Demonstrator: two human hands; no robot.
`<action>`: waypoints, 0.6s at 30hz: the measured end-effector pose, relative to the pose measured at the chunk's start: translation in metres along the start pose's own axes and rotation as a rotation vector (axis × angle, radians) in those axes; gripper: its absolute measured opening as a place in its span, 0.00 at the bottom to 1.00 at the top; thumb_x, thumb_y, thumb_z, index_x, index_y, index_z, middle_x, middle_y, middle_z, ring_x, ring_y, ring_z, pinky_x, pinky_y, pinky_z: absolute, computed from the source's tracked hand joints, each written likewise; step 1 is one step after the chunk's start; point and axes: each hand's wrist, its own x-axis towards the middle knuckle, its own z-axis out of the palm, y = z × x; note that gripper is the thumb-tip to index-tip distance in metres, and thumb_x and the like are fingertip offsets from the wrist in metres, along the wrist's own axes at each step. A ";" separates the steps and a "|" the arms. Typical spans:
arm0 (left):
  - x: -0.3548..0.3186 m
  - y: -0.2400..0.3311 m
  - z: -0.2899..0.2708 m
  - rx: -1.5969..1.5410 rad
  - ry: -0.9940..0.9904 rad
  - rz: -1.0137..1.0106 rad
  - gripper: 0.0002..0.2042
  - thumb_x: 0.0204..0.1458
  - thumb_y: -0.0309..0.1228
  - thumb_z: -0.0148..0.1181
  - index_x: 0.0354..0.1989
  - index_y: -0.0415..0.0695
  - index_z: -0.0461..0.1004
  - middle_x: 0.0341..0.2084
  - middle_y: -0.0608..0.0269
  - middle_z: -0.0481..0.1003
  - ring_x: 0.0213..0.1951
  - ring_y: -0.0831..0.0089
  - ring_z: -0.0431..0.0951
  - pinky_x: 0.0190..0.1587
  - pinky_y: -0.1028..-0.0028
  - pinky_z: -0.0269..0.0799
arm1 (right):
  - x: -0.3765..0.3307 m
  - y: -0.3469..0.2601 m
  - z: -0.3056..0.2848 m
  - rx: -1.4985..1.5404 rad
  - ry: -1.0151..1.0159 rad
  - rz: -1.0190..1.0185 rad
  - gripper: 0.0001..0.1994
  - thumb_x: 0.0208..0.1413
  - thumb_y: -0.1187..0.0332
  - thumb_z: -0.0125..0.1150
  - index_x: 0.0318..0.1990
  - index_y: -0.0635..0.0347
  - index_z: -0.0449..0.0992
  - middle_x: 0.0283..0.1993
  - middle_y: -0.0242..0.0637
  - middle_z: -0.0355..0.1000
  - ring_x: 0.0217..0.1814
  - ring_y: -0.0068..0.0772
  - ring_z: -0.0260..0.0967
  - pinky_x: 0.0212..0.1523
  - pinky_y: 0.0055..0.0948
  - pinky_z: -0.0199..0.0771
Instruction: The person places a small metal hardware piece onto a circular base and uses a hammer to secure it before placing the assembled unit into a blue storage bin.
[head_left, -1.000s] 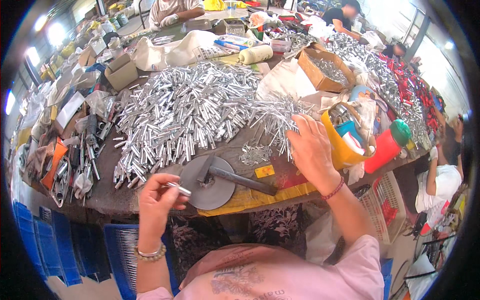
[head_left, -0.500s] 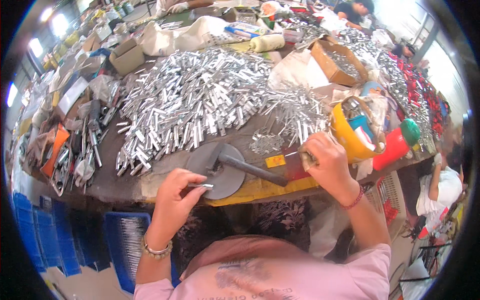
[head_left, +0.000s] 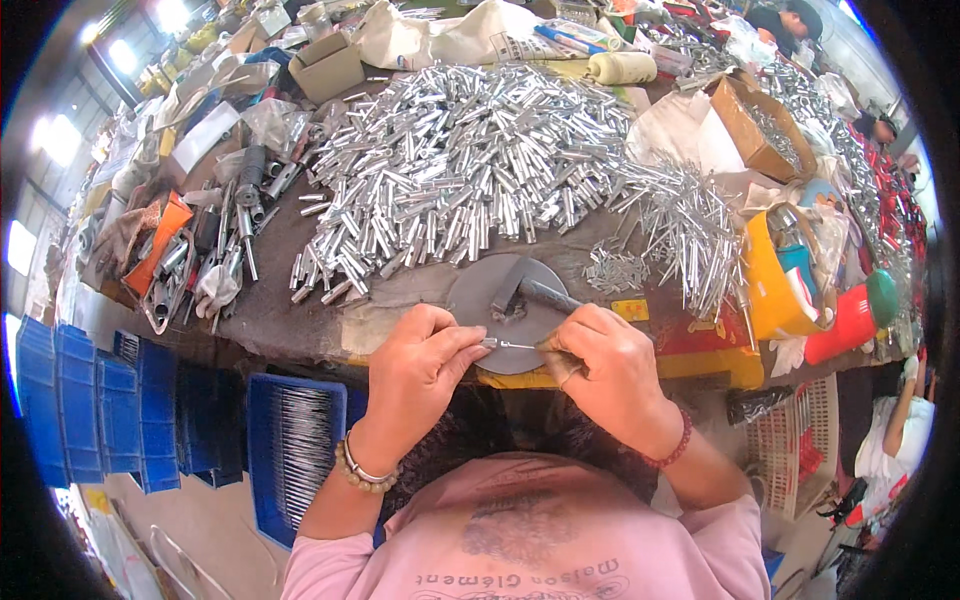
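In front of the table edge my left hand [head_left: 422,358] pinches a short silver metal tube [head_left: 489,343], mostly covered by its fingers. A thin metal rod [head_left: 522,346] lies in line with the tube, its near end meeting it. My right hand [head_left: 612,362] is closed on the rod's other end. Whether the rod tip sits inside the tube is too small to tell. Just beyond both hands, a hammer [head_left: 512,284] rests on a round dark metal plate [head_left: 465,293], its handle running behind my right hand.
A large heap of silver tubes [head_left: 460,165] covers the middle of the table. Thin rods [head_left: 690,230] and small metal pieces [head_left: 612,268] lie to its right, near a cut yellow container [head_left: 765,290] and a red bottle [head_left: 838,332]. Blue crates [head_left: 258,440] stand at lower left.
My right hand has come left from beside the small parts to meet my left hand, now with a thin rod at the tube. The whole view has shifted.
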 end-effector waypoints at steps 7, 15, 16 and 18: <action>0.007 -0.009 0.000 -0.020 0.021 0.067 0.10 0.53 0.31 0.77 0.44 0.47 0.88 0.36 0.62 0.79 0.40 0.60 0.81 0.39 0.62 0.77 | 0.005 -0.008 -0.004 -0.195 -0.032 -0.100 0.08 0.48 0.73 0.71 0.36 0.55 0.82 0.39 0.34 0.71 0.44 0.40 0.74 0.46 0.40 0.77; 0.009 -0.008 -0.004 -0.003 -0.018 0.084 0.09 0.53 0.24 0.76 0.43 0.42 0.87 0.36 0.56 0.80 0.40 0.57 0.80 0.43 0.63 0.76 | 0.004 0.003 0.001 -0.153 -0.015 -0.182 0.10 0.47 0.73 0.71 0.38 0.56 0.81 0.39 0.35 0.70 0.44 0.41 0.74 0.46 0.41 0.78; 0.009 -0.008 -0.005 0.000 -0.018 0.082 0.09 0.53 0.24 0.76 0.43 0.42 0.87 0.36 0.56 0.80 0.40 0.57 0.80 0.43 0.63 0.76 | 0.005 0.003 0.001 -0.150 -0.014 -0.184 0.10 0.47 0.73 0.71 0.38 0.56 0.81 0.39 0.35 0.70 0.44 0.41 0.74 0.46 0.41 0.78; 0.007 -0.011 -0.005 -0.053 -0.054 0.065 0.10 0.53 0.23 0.76 0.43 0.42 0.87 0.36 0.56 0.80 0.40 0.57 0.81 0.43 0.63 0.76 | 0.006 0.004 -0.001 -0.154 -0.037 -0.230 0.10 0.47 0.73 0.70 0.39 0.57 0.81 0.39 0.35 0.70 0.44 0.41 0.75 0.46 0.41 0.78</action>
